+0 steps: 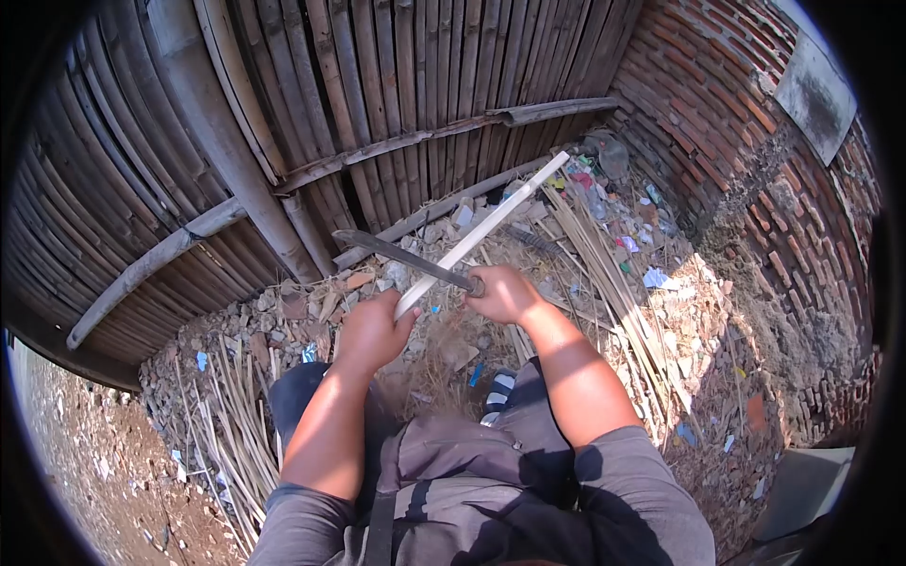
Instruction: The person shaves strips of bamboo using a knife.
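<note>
My left hand (pixel 373 330) is closed round the near end of a long, pale bamboo strip (pixel 486 226), which slants away up to the right. In my right hand (pixel 507 294) is the handle of a machete (pixel 401 255). Its dark blade points left, with a slightly hooked tip, and crosses over the strip just beyond my left hand. From this angle I cannot tell whether the edge bites into the strip. Both hands are in front of my knees, above the littered ground.
A bamboo wall (pixel 396 75) rises ahead, and a brick wall (pixel 698 104) stands on the right. Cut bamboo strips lie in one bundle (pixel 618 292) to the right and another bundle (pixel 231 415) to the left. Rubble and plastic scraps (pixel 656 278) cover the ground.
</note>
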Action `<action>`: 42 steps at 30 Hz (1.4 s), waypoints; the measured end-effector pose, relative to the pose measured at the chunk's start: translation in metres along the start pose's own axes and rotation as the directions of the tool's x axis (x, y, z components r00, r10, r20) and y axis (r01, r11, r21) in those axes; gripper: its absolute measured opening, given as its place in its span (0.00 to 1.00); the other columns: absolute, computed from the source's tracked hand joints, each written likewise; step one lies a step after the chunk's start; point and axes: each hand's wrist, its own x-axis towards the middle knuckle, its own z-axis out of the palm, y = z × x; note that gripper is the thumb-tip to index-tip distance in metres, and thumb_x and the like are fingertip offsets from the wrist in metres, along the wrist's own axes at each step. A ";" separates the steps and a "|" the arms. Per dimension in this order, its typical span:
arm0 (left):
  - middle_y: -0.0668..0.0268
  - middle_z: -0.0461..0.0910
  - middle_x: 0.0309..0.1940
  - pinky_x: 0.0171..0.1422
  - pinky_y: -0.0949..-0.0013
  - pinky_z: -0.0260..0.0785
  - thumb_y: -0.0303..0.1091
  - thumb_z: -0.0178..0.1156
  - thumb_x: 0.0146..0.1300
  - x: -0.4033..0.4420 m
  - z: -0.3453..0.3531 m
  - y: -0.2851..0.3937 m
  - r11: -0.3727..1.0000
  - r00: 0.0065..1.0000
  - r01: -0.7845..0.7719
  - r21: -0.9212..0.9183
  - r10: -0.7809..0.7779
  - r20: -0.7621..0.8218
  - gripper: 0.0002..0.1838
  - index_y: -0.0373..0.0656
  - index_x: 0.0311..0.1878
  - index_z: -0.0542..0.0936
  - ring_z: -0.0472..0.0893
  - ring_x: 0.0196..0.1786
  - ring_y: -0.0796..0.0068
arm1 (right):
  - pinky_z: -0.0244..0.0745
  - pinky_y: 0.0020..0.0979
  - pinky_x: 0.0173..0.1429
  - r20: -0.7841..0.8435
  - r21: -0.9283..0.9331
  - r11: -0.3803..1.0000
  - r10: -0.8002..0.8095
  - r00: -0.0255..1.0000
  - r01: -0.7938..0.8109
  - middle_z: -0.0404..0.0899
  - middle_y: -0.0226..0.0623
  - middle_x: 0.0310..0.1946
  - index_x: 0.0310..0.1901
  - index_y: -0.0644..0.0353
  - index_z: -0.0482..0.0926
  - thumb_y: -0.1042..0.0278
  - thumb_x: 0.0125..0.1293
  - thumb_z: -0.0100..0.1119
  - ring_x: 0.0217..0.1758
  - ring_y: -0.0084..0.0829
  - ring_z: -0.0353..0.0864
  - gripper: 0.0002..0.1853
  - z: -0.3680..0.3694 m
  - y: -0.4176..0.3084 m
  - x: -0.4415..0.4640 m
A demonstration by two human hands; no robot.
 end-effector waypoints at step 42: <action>0.42 0.84 0.32 0.47 0.41 0.74 0.49 0.65 0.72 -0.005 0.005 0.003 0.997 0.998 -0.005 -0.071 0.009 0.056 0.21 0.36 0.45 0.80 0.84 0.41 0.36 | 0.80 0.48 0.60 0.026 0.001 0.999 -0.042 0.999 0.042 0.87 0.59 0.44 0.55 0.63 0.86 0.51 0.59 0.73 0.52 0.58 0.86 0.28 0.001 0.012 0.003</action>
